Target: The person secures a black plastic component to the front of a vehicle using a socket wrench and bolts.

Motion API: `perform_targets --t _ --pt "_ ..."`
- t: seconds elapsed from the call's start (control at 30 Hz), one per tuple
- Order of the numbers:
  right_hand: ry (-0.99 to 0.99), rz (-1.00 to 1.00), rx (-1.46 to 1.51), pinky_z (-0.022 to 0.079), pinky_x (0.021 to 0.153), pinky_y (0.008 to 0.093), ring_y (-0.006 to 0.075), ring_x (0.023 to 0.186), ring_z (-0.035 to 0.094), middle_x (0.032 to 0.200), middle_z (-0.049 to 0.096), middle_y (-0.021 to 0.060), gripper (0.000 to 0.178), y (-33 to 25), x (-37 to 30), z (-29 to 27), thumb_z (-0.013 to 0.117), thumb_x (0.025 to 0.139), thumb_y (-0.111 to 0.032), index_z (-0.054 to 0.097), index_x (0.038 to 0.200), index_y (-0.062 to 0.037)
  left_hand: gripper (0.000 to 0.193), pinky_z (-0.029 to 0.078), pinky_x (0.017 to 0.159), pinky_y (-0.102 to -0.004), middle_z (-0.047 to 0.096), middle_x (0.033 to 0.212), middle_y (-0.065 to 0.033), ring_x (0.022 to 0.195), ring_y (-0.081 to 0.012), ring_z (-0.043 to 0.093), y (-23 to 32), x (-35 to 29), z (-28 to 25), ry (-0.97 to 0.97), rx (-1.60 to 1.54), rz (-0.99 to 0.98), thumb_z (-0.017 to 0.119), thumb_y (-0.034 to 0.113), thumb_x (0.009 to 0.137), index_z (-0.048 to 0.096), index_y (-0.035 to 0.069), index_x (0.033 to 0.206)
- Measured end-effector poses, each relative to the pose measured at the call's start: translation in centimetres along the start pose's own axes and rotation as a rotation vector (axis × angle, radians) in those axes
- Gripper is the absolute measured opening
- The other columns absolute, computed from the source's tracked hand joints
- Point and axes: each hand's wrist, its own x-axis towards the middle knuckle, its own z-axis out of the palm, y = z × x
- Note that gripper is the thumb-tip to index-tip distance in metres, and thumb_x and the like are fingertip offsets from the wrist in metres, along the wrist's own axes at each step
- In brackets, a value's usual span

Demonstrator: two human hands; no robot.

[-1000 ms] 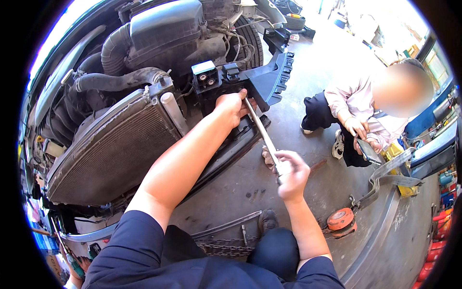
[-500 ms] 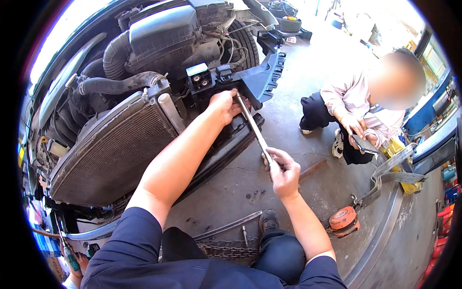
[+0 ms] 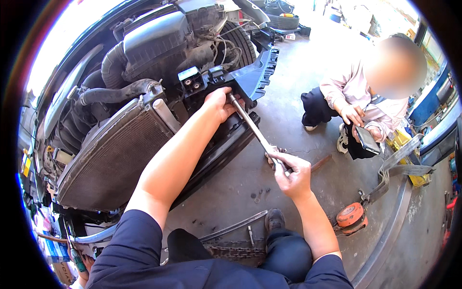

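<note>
A long silver wrench bar (image 3: 255, 128) slants from the car's front corner toward me. My left hand (image 3: 221, 103) is closed around its far end, against the black bracket (image 3: 207, 86) beside the headlamp-side opening; the tip and what it meets are hidden by the fingers. Around the near end of the bar, my right hand (image 3: 293, 172) is closed, with the thumb along the top. Below my left hand runs a dark lower crossbeam (image 3: 221, 154). A black toothed plastic bumper bracket (image 3: 257, 74) juts out just past the bar's far end.
Left of my arm stands the radiator (image 3: 110, 159). To the right a crouching person (image 3: 361, 96) holds a phone (image 3: 368, 139). An orange hoist block (image 3: 351, 217), a metal rail (image 3: 390, 236) and chains (image 3: 238, 252) lie on the floor. Another person's hand (image 3: 84, 265) holds a drill at lower left.
My right hand has moved slightly right and down with the bar's near end, its wrist turned over. My left hand stays at the far end. The view has shifted a little.
</note>
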Motion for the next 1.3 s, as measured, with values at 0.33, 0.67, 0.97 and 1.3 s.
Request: perform_targets --t 0.33,0.67,0.97,1.3 --pt "-0.076 0.425 0.642 0.043 0.044 0.0223 0.0122 0.050 0.056 0.072 0.067 0.0155 0.036 1.2 -5.6 -10.1 0.062 0.076 -0.018 0.070 0.098 0.0081 0.019 0.055 0.093 -0.0434 0.067 0.107 -0.0229 0.101 -0.0334 0.068 -4.6 -14.5 0.0 0.007 0.047 0.367 0.060 0.004 0.094 0.053 -0.004 0.110" --pt "0.023 1.009 0.335 0.041 0.040 0.0240 0.0126 0.047 0.056 0.068 0.067 0.0134 0.037 5.8 -17.8 -14.9 0.063 0.080 -0.019 0.069 0.103 0.0086 0.018 0.056 0.090 -0.0365 0.069 0.107 -0.0136 0.100 -0.0214 0.068 -24.8 -18.1 -10.9 -0.422 0.420 -0.099 0.059 0.000 0.094 0.060 -0.002 0.112" --pt "-0.217 0.800 -0.628 0.052 0.090 0.0453 0.0392 0.106 0.063 0.121 0.064 0.0196 0.055 15.1 -31.5 -7.7 0.071 0.083 -0.024 0.055 0.134 -0.0133 0.036 0.053 0.092 -0.0334 0.067 0.115 -0.0157 0.101 -0.0189 0.066 -35.7 -19.1 -19.5 -0.306 0.657 -0.071 0.051 -0.008 0.092 0.044 -0.001 0.127" --pt "-0.252 1.020 0.003 0.054 0.083 0.0379 0.0296 0.093 0.069 0.107 0.070 0.0186 0.040 14.5 -22.1 -3.7 0.072 0.087 -0.026 0.066 0.120 -0.0040 0.036 0.051 0.094 -0.0289 0.068 0.110 -0.0112 0.102 -0.0160 0.065 -32.8 -17.0 -14.9 -0.460 0.805 0.225 0.069 -0.008 0.085 0.052 0.002 0.114"
